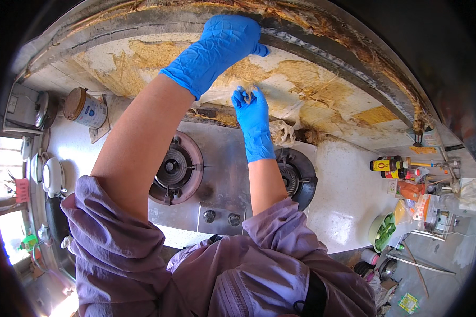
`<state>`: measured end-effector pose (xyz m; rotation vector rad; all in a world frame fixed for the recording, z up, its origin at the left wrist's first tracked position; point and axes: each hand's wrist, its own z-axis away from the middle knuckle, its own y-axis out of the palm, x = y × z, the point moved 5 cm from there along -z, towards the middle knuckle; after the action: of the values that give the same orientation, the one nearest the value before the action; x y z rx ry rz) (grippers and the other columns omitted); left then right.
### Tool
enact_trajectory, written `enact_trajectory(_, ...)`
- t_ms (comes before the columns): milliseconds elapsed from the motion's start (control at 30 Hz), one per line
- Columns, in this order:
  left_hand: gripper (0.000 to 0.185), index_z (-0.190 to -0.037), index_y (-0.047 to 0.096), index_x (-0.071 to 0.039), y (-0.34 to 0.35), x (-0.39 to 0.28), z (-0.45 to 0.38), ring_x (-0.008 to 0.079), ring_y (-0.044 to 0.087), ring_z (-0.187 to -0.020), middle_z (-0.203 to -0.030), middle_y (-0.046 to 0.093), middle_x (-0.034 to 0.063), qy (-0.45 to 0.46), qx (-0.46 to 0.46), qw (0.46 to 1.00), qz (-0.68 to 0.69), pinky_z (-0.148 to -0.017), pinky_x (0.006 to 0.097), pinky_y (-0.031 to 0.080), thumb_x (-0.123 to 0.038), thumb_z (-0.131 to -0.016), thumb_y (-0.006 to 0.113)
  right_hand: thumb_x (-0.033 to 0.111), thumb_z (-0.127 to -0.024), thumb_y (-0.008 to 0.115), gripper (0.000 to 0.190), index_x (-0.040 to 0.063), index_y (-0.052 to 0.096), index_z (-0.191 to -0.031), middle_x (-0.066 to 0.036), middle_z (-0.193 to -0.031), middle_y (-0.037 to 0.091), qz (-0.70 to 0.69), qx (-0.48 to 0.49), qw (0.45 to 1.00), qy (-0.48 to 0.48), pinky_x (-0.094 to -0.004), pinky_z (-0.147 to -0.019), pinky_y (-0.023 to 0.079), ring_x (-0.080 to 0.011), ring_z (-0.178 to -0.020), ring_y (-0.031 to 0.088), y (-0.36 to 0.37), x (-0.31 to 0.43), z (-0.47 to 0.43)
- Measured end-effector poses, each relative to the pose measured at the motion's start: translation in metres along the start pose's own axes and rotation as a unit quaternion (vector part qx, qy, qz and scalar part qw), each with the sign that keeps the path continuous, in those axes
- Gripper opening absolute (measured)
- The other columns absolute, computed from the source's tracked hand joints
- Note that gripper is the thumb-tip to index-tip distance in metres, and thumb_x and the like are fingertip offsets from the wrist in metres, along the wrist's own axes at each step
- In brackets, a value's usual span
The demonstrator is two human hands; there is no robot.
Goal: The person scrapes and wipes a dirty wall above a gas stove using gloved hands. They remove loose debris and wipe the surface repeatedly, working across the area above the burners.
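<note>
Blue gloves cover both hands. My left hand [232, 37] is raised to the greasy metal edge [301, 47] along the top of the wall; its fingertips are mostly hidden, so I cannot tell whether it holds anything. My right hand [252, 105] is lower, in front of the wall, with its fingers curled around a small brownish scrap [250, 93]. Yellow-brown, peeling residue [293, 75] covers much of the white wall. A crumpled piece of clear plastic film [282, 132] lies behind the stove, beside my right wrist.
Below my arms is a steel gas stove [222, 158] with a left burner [174, 166] and a right burner [291, 178]. A lidded tub [89, 109] stands on the left. Sauce bottles [386, 165] and a bowl of green leaves [384, 233] are on the right.
</note>
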<state>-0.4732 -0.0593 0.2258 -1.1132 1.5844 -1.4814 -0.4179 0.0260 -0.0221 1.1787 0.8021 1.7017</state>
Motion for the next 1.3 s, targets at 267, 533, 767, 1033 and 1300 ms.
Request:
enact_trajectory(267, 0.051, -0.088, 0.071, -0.015, 0.016, 0.003, -0.012, 0.0296, 0.066, -0.079, -0.081, 0.067, 0.009, 0.044, -0.055, 0.997, 0.02, -0.067, 0.0466, 0.052, -0.064, -0.08, 0.06, 0.023, -0.093, 0.062, 0.023, 0.002, 0.053, -0.091, -0.006, -0.068, 0.052, 0.27, -0.062, 0.96, -0.031, -0.0474, -0.08, 0.056, -0.0191, -0.056, 0.053, 0.015, 0.015, 0.001)
enact_trajectory(533, 0.051, -0.089, 0.071, -0.016, 0.007, -0.007, -0.011, 0.0307, 0.066, -0.079, -0.081, 0.067, 0.0095, 0.026, 0.004, 0.999, 0.031, -0.067, 0.0473, 0.052, -0.064, -0.079, 0.061, 0.02, -0.095, 0.06, 0.021, 0.006, 0.053, -0.081, 0.001, -0.05, 0.038, 0.335, -0.039, 0.932, -0.13, -0.0454, -0.081, 0.057, -0.012, -0.042, 0.039, 0.028, 0.036, 0.028)
enact_trajectory(767, 0.051, -0.091, 0.072, -0.016, 0.015, -0.01, -0.02, 0.0305, 0.067, -0.08, -0.082, 0.068, 0.0091, 0.031, -0.005, 0.999, 0.037, -0.067, 0.0477, 0.052, -0.065, -0.08, 0.06, 0.024, -0.092, 0.065, 0.025, 0.0, 0.059, -0.094, -0.008, -0.083, 0.068, 0.258, -0.097, 0.947, -0.167, -0.036, -0.081, 0.058, -0.0157, -0.068, 0.064, -0.011, 0.067, 0.059)
enact_trajectory(1033, 0.052, -0.09, 0.072, -0.016, -0.005, 0.003, 0.003, 0.0297, 0.067, -0.082, -0.084, 0.069, 0.0089, -0.019, 0.017, 1.0, 0.0, -0.072, 0.0466, 0.052, -0.065, -0.079, 0.06, 0.034, -0.094, 0.061, 0.044, -0.001, 0.05, -0.117, -0.017, -0.109, 0.065, 0.258, -0.035, 0.965, -0.038, -0.0372, -0.081, 0.056, -0.0277, -0.094, 0.066, -0.018, 0.046, 0.039)
enact_trajectory(1300, 0.053, -0.091, 0.072, -0.015, 0.01, -0.002, -0.013, 0.0305, 0.067, -0.081, -0.084, 0.069, 0.0094, 0.016, -0.011, 0.999, 0.035, -0.071, 0.0475, 0.052, -0.065, -0.079, 0.06, 0.043, -0.084, 0.067, 0.045, -0.002, 0.068, -0.083, -0.012, -0.074, 0.07, 0.629, -0.174, 0.728, -0.209, -0.0323, -0.064, 0.053, -0.02, -0.071, 0.069, 0.034, 0.078, 0.009)
